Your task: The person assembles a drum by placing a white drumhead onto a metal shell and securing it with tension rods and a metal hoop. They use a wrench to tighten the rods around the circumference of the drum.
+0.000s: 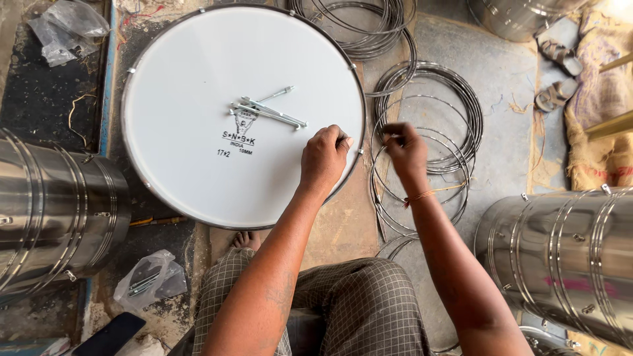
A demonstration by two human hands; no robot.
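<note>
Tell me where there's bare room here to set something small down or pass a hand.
Most of the round white drumhead is bare, apart from the loose silver bolts near its middle. The grey floor strip between the steel wire rings and the brown sacking is free. It is crowded where the left hand and right hand work at the rim.

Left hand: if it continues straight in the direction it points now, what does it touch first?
The left hand points up-left over the white drum head; it would probably first meet the loose metal bolts lying near its centre, though height is unclear.
</note>
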